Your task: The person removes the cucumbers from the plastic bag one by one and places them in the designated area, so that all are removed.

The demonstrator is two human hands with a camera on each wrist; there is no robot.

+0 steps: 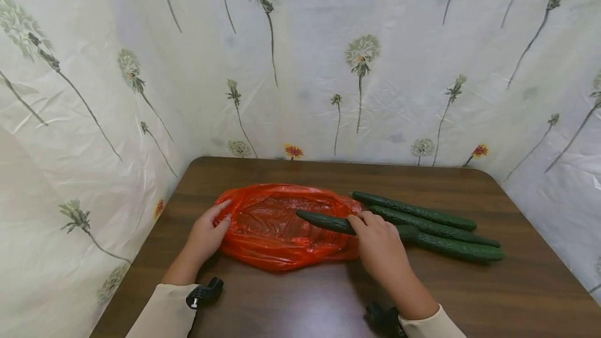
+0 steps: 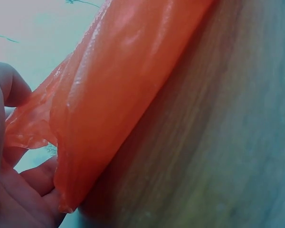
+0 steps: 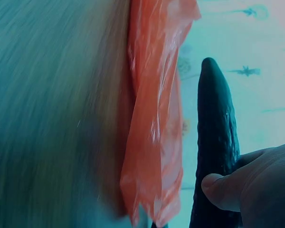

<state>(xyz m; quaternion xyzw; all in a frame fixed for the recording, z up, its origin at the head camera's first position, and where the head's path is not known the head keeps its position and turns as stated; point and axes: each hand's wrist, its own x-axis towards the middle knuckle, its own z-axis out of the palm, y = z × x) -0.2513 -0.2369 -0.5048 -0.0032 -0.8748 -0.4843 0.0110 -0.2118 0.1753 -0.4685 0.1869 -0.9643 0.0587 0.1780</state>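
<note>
A red plastic bag [image 1: 281, 257] lies on the table with its mouth spread open and facing up. My left hand [image 1: 206, 231] holds the bag's left edge; in the left wrist view, the thin red film [image 2: 118, 85] passes between the thumb and the fingers. My right hand [image 1: 381, 246] grips a dark green cucumber [image 1: 324, 221] around its middle, and its tip points left over the bag's mouth. The right wrist view shows the thumb [image 3: 223, 190] pressed against this cucumber, whose lower part leaves the frame.
Three more cucumbers [image 1: 460, 248] lie side by side on the table, right of the bag, partly behind the right hand. The brown wooden table [image 1: 300, 306] ends at a floral curtain [image 1: 310, 67] at the back and sides.
</note>
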